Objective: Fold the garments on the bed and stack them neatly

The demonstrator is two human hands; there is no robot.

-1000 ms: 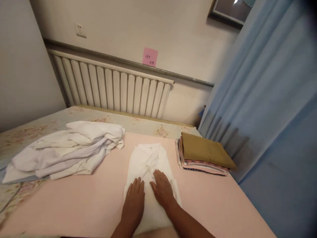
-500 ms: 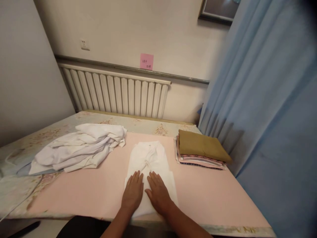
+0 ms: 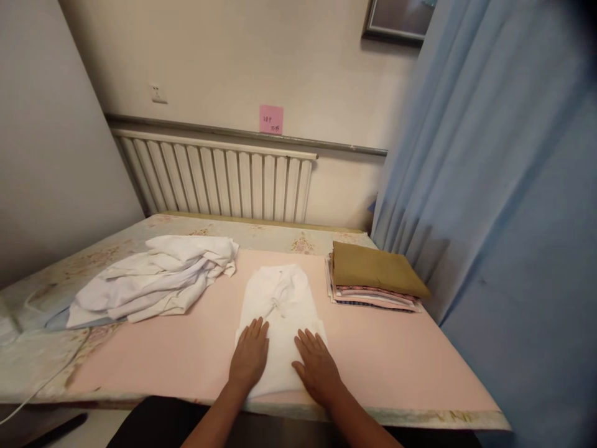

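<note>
A white garment (image 3: pixel 280 348), folded into a long shape with a tie or knot near its upper middle, lies in front of me on a pink cloth (image 3: pixel 382 367). My left hand (image 3: pixel 250 354) rests flat on the garment's left side, fingers stretched forward. On its lower right side lies my right hand (image 3: pixel 317 364), palm down, with the thumb apart from the fingers. Neither hand grips anything. What kind of garment it is I cannot tell for sure.
To the left lies a crumpled heap of white cloth (image 3: pixel 158 280). A stack of folded fabrics topped by an olive-brown piece (image 3: pixel 377 270) sits at the right. Beyond the table are a radiator (image 3: pixel 219 177) and a blue curtain (image 3: pixel 494 205). A white cord (image 3: pixel 56 376) hangs over the left front edge.
My right hand has slid to the right across the garment, away from my left hand, which stays nearly in place. The view has shifted slightly.
</note>
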